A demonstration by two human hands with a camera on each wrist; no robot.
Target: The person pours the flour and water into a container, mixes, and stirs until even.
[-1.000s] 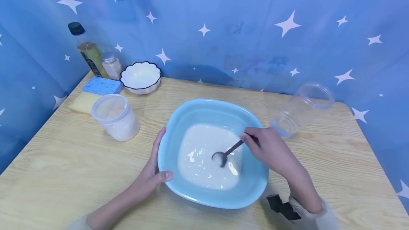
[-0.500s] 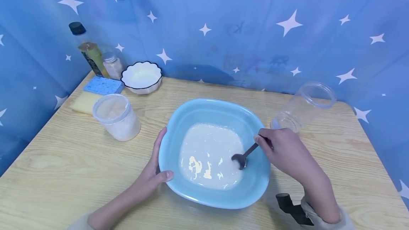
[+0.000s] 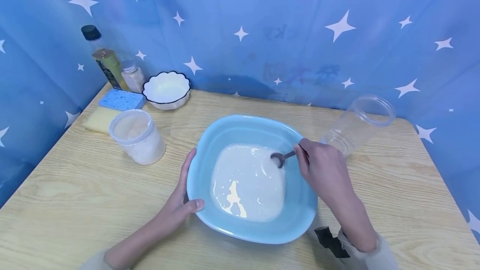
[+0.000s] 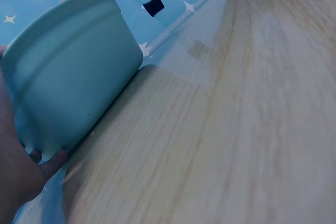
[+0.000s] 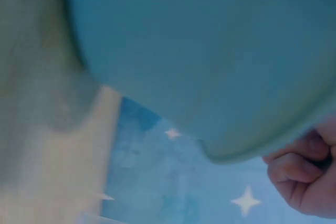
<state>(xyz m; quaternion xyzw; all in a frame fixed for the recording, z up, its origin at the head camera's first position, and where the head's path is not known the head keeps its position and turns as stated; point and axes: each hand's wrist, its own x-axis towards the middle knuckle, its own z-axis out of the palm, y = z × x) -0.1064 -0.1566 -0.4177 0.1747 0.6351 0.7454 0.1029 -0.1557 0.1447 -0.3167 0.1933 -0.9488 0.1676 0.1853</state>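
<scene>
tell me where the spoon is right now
In the head view the spoon sits in the blue basin, at the milky liquid's far right edge, held by the right hand.

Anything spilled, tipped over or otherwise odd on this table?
No spill shows; the white mixture sits inside the blue basin. One oddity: the clear jar near the right hand seems to lean or lie tilted, its open mouth facing up and back.

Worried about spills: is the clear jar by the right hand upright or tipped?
Tipped: the clear jar leans with its open mouth tilted up and away.
</scene>
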